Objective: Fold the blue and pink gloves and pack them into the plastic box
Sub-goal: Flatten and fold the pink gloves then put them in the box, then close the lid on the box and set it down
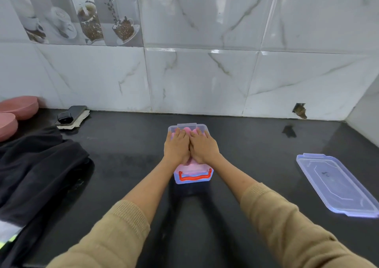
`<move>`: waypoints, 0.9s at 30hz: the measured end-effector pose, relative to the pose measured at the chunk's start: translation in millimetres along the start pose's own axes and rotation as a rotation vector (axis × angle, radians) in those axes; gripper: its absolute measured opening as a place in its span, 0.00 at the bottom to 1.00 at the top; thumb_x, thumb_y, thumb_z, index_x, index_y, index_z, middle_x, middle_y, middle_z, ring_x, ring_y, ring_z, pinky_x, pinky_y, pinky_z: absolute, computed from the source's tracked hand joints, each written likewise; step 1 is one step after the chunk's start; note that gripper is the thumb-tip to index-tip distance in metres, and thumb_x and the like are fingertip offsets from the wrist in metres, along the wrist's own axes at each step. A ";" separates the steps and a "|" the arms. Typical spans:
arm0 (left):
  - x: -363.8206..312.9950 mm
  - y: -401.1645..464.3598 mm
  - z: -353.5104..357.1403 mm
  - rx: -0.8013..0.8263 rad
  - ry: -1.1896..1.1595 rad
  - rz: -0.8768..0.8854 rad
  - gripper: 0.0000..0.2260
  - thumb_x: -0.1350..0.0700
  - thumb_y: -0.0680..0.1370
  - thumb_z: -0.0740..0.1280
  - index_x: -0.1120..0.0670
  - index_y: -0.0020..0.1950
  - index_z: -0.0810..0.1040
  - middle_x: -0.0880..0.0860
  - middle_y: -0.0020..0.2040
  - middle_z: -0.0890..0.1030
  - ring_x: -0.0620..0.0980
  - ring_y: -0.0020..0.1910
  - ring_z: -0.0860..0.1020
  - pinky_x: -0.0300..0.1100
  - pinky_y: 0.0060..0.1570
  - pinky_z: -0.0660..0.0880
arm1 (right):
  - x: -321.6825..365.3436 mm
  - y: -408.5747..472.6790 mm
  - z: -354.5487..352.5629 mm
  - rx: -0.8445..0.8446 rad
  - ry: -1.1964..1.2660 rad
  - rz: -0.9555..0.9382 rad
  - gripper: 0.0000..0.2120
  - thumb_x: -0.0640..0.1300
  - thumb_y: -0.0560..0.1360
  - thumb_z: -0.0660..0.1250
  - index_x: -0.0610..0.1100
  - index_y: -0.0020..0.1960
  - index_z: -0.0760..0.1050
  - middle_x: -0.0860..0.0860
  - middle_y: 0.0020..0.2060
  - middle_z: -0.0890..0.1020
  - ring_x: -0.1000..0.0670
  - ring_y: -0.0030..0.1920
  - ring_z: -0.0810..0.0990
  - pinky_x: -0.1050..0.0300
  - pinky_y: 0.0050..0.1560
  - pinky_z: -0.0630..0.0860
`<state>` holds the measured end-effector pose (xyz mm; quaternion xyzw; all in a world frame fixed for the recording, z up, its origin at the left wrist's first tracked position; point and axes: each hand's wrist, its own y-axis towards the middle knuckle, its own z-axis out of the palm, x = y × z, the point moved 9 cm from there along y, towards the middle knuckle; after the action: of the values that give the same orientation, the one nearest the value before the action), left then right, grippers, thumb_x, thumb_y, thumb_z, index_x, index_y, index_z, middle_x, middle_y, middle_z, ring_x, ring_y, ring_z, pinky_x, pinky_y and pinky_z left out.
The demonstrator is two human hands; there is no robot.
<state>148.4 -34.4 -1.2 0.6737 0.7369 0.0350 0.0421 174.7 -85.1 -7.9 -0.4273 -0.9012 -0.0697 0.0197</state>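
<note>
A clear plastic box [207, 128] stands on the black counter, mid-frame. Pink glove material [193, 167] fills it, and a red line shows through its near wall. No blue glove can be made out. My left hand [176, 147] and my right hand [203, 147] lie flat side by side on top of the pink glove inside the box, palms down, fingers spread toward the far rim. Most of the box's contents are hidden under both hands.
The box's clear lid [336, 184] lies on the counter at the right. A dark cloth [37, 171] is heaped at the left. Pink bowls [16, 109] and a phone [71, 114] on a sponge sit at the back left. A tiled wall stands right behind the box.
</note>
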 end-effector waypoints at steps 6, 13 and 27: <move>-63.8 23.0 -29.2 -0.138 -0.107 0.076 0.23 0.54 0.82 0.52 0.57 0.77 0.55 0.54 0.78 0.59 0.54 0.78 0.53 0.53 0.75 0.48 | -92.6 -41.1 -39.9 -0.278 0.418 0.269 0.21 0.49 0.82 0.48 0.44 0.72 0.66 0.46 0.71 0.70 0.43 0.75 0.60 0.48 0.75 0.48; -205.4 18.3 -4.7 -0.083 -0.161 0.397 0.24 0.55 0.82 0.53 0.60 0.77 0.54 0.57 0.77 0.59 0.55 0.77 0.55 0.50 0.76 0.51 | -242.2 -168.6 -18.1 -0.271 0.322 0.866 0.23 0.50 0.81 0.47 0.41 0.69 0.68 0.43 0.68 0.72 0.42 0.73 0.63 0.45 0.74 0.52; -341.6 -25.0 71.3 0.256 -0.215 0.667 0.25 0.54 0.82 0.52 0.60 0.78 0.50 0.57 0.79 0.54 0.53 0.78 0.52 0.47 0.77 0.50 | -287.1 -300.9 -1.9 -0.416 0.256 1.180 0.06 0.45 0.78 0.60 0.44 0.51 0.75 0.48 0.50 0.79 0.45 0.57 0.76 0.49 0.68 0.66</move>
<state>161.8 -377.2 -69.7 0.8765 0.4665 -0.1165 0.0210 124.2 -493.8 -66.1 -0.8349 -0.4724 -0.2711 0.0790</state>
